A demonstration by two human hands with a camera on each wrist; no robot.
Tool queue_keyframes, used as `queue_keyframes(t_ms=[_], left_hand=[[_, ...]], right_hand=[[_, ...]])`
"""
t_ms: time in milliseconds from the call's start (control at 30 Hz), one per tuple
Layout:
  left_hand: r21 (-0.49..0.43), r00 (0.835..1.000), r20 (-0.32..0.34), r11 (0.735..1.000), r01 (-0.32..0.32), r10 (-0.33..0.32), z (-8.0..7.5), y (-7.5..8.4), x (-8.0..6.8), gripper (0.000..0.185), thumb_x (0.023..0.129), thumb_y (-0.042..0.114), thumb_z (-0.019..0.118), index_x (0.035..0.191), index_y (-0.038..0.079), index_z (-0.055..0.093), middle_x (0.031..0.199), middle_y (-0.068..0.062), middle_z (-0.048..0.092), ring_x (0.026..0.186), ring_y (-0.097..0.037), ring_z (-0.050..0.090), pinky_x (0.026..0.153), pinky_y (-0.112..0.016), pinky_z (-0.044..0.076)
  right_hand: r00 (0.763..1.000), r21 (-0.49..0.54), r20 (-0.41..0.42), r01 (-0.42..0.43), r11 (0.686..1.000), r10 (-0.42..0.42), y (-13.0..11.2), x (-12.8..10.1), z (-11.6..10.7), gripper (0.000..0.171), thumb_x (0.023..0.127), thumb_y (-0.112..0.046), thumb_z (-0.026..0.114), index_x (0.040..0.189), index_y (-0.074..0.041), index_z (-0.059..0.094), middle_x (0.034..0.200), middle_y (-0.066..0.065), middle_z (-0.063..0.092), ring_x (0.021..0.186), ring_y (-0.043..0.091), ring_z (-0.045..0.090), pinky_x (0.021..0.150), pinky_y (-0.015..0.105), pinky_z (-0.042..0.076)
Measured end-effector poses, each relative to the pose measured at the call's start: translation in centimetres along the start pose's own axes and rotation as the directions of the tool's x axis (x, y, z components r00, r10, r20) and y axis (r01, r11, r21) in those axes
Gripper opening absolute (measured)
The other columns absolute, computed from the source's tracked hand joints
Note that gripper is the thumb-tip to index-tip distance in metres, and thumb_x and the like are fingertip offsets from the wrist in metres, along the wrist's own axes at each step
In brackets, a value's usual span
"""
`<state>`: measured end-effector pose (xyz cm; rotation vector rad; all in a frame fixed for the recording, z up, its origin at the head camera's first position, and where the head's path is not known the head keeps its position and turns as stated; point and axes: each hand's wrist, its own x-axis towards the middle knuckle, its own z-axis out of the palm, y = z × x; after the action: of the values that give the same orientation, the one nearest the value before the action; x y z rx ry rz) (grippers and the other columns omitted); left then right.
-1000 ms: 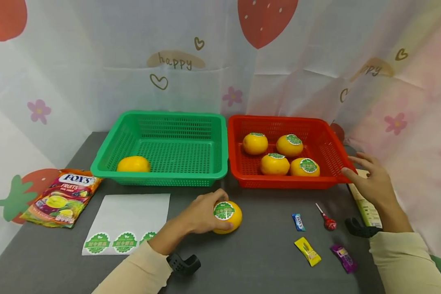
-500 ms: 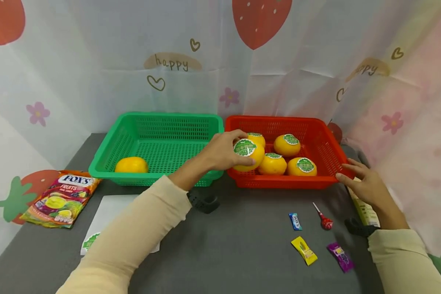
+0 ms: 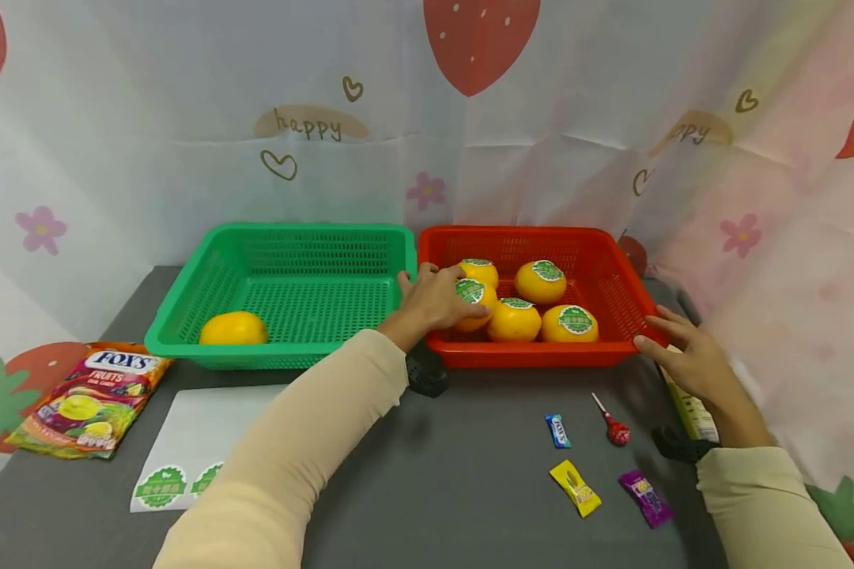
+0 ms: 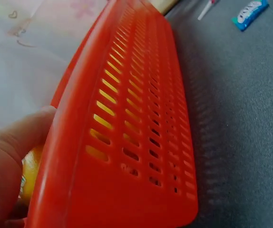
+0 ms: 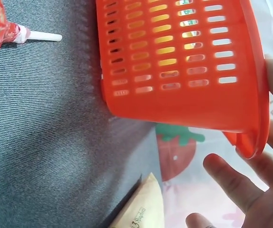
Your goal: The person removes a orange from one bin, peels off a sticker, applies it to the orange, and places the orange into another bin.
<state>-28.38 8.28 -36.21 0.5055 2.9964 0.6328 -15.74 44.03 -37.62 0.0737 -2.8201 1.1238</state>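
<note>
My left hand (image 3: 430,302) is inside the left front corner of the red basket (image 3: 534,357), its fingers and thumb curled round an orange (image 3: 487,300) with a green-and-white round sticker. In the left wrist view, the thumb (image 4: 29,130) shows behind the basket's rim, with the orange partly hidden below it. Several more stickered oranges (image 3: 571,325) lie beside it in the basket. At the basket's right front corner, my right hand (image 3: 693,363) touches the rim with spread, fairly straight fingers. The right wrist view shows those fingers (image 5: 231,180) around that corner.
A green basket (image 3: 277,348) holding one orange (image 3: 233,328) adjoins on the left. Before it lie a sticker sheet (image 3: 178,442) and a candy bag (image 3: 92,403). Small wrapped candies (image 3: 575,488) and a lollipop (image 3: 617,431) lie front right. A pale packet (image 3: 697,411) sits beneath the right arm.
My left hand has carried the stickered orange from the table before the baskets up over the rim and down into the red basket. The right hand stays at the basket's right corner.
</note>
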Motion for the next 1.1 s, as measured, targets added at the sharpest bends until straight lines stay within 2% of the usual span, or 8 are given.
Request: queue_keyframes(t_ms=[100, 167, 333, 433, 633, 800, 900, 1100], left_hand=[[0.039, 1.0, 0.004, 0.999, -0.014, 0.014, -0.3, -0.1, -0.1, 0.08, 0.076, 0.065, 0.069, 0.138, 0.017, 0.054, 0.114, -0.001, 0.062, 0.129, -0.024, 0.032, 0.1, -0.059, 0.014], [0.063, 1.0, 0.019, 0.998, -0.012, 0.011, -0.5, -0.1, -0.1, 0.079, 0.077, 0.065, 0.068, 0.137, 0.015, 0.055, 0.115, -0.002, 0.063, 0.131, -0.024, 0.031, 0.102, -0.062, 0.011], [0.03, 0.998, 0.056, 0.999, 0.033, -0.034, -0.8, -0.2, 0.0, 0.071, 0.077, 0.064, 0.069, 0.125, 0.012, 0.061, 0.116, -0.003, 0.062, 0.132, -0.024, 0.03, 0.105, -0.064, 0.007], [-0.03, 0.996, 0.069, 0.998, 0.062, -0.06, -1.0, -0.3, 0.1, 0.069, 0.077, 0.063, 0.069, 0.121, 0.011, 0.061, 0.118, -0.004, 0.06, 0.13, -0.023, 0.031, 0.106, -0.065, 0.006], [-0.16, 0.992, 0.111, 0.984, 0.081, -0.063, -2.1, -0.4, -0.4, 0.08, 0.079, 0.058, 0.071, 0.142, 0.013, 0.05, 0.134, -0.005, 0.054, 0.128, -0.026, 0.034, 0.105, -0.067, 0.001], [-0.26, 0.994, 0.104, 0.964, 0.051, -0.025, -4.3, -0.7, -1.1, 0.075, 0.08, 0.053, 0.073, 0.142, 0.015, 0.05, 0.129, -0.005, 0.057, 0.121, -0.029, 0.042, 0.103, -0.068, 0.006], [-0.264, 0.996, 0.083, 0.964, 0.043, -0.022, -6.2, -1.2, -1.8, 0.073, 0.081, 0.052, 0.072, 0.142, 0.017, 0.05, 0.132, -0.005, 0.054, 0.12, -0.03, 0.043, 0.101, -0.067, 0.012], [-0.25, 0.995, 0.073, 0.964, 0.089, -0.072, -10.9, -4.0, -3.7, 0.074, 0.082, 0.054, 0.07, 0.144, 0.02, 0.048, 0.142, -0.008, 0.046, 0.127, -0.032, 0.037, 0.103, -0.064, 0.014]], right_hand=[[1.0, 0.013, -0.024, -0.004, 1.0, 0.004, -0.2, 0.1, -0.1, 0.064, 0.095, -0.037, 0.062, 0.141, 0.004, 0.045, 0.154, 0.016, 0.028, 0.135, 0.045, 0.026, 0.087, 0.022, 0.044], [1.0, 0.011, -0.031, -0.004, 1.0, 0.004, -0.3, 0.2, -0.1, 0.064, 0.094, -0.037, 0.062, 0.141, 0.003, 0.045, 0.153, 0.015, 0.029, 0.136, 0.043, 0.027, 0.081, 0.013, 0.039], [1.0, 0.005, -0.013, -0.008, 1.0, 0.008, -0.3, 0.3, 0.1, 0.065, 0.094, -0.039, 0.061, 0.143, 0.001, 0.044, 0.154, 0.015, 0.029, 0.136, 0.043, 0.027, 0.084, 0.016, 0.04], [1.0, 0.019, -0.002, -0.007, 1.0, 0.007, -0.2, 0.2, 0.3, 0.065, 0.095, -0.038, 0.061, 0.143, 0.002, 0.043, 0.154, 0.016, 0.027, 0.134, 0.046, 0.028, 0.078, 0.009, 0.038], [1.0, 0.034, 0.008, -0.007, 0.999, 0.006, -0.2, 0.0, 0.5, 0.065, 0.095, -0.036, 0.061, 0.142, 0.004, 0.043, 0.154, 0.018, 0.026, 0.133, 0.048, 0.027, 0.073, 0.005, 0.036], [1.0, 0.027, 0.005, 0.006, 1.0, -0.006, -0.2, -0.1, 0.3, 0.064, 0.095, -0.035, 0.062, 0.141, 0.005, 0.044, 0.153, 0.02, 0.027, 0.132, 0.049, 0.028, 0.073, 0.004, 0.036], [1.0, 0.027, 0.005, 0.009, 1.0, -0.009, -0.1, -0.1, 0.1, 0.063, 0.095, -0.034, 0.062, 0.141, 0.005, 0.044, 0.153, 0.02, 0.027, 0.132, 0.05, 0.029, 0.072, 0.004, 0.036], [1.0, 0.001, 0.013, 0.012, 1.0, -0.012, -0.2, -0.1, -0.1, 0.064, 0.095, -0.035, 0.062, 0.141, 0.006, 0.044, 0.153, 0.021, 0.028, 0.13, 0.051, 0.031, 0.071, 0.004, 0.036]])
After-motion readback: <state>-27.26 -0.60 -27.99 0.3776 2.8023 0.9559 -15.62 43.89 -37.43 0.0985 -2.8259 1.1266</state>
